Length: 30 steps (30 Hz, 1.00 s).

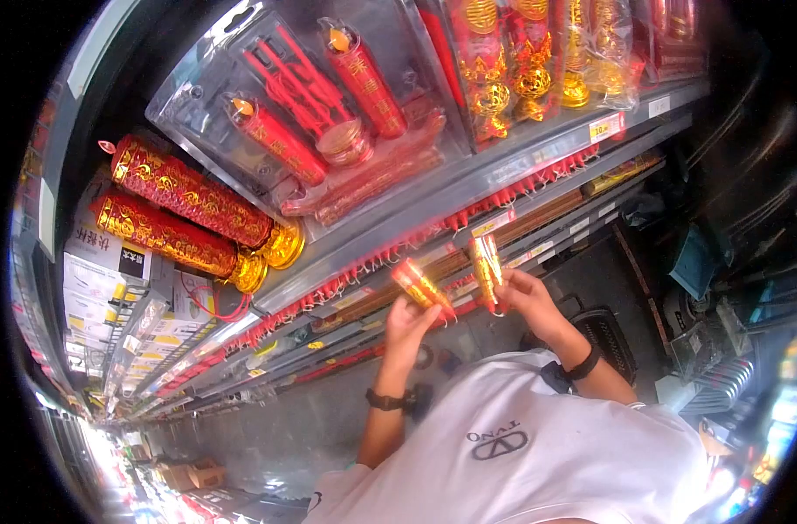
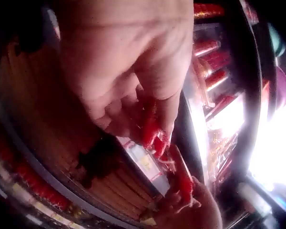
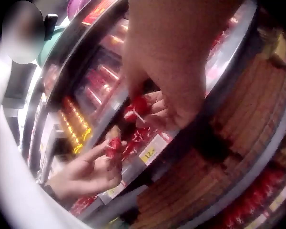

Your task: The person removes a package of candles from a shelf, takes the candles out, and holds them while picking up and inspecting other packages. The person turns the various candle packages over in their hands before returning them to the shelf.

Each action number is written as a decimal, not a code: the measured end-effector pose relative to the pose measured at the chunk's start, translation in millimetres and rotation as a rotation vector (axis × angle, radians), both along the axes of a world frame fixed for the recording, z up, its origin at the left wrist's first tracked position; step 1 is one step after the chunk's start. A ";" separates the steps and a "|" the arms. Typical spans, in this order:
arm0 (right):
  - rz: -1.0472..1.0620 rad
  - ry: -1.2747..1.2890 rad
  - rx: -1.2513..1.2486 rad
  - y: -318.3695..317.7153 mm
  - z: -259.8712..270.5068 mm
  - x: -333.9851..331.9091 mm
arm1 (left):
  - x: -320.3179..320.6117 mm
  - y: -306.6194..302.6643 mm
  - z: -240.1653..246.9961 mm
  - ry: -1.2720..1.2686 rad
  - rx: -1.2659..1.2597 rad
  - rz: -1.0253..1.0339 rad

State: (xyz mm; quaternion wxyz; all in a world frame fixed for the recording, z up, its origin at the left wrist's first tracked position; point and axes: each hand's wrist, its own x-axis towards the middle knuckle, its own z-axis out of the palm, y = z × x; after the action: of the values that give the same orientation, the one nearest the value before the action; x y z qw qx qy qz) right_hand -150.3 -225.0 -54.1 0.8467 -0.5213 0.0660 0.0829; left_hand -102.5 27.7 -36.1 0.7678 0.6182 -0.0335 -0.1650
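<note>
In the head view my left hand grips a short red-and-gold candle bundle between thumb and fingers. A similar candle bundle stands nearly upright in my right hand, its wick end down. The two bundles are a little apart, in front of the shelf edge. White wicks trail from the red ends below my left hand in the left wrist view. From the right wrist, a red end with a pale wick shows at my right fingertips, while fingers cover much of both bundles.
Large red-and-gold candles lie on the upper shelf beside a clear blister pack of candles. Along the shelf front hang price tags and a row of red candles with white wicks. Brown stacked goods fill a lower shelf.
</note>
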 end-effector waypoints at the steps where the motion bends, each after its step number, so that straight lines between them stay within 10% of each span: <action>1: -0.016 0.019 0.020 -0.1 0.4 0.2 | 0.6 -1.2 2.9 -0.039 0.047 0.023; 7: 0.199 -0.071 -0.029 13.1 12.8 -5.7 | -0.4 -8.5 14.9 -0.283 0.487 -0.027; 30: -0.022 -0.073 0.008 -32.1 7.2 -13.9 | -1.5 -58.7 12.6 -0.023 0.217 -0.083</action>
State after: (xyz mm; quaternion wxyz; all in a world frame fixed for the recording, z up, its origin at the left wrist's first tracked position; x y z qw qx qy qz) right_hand -164.2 -257.1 -46.9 0.8515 -0.5200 0.0406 0.0546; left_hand -104.0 -31.0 -23.5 0.6884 0.6977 -0.0500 -0.1921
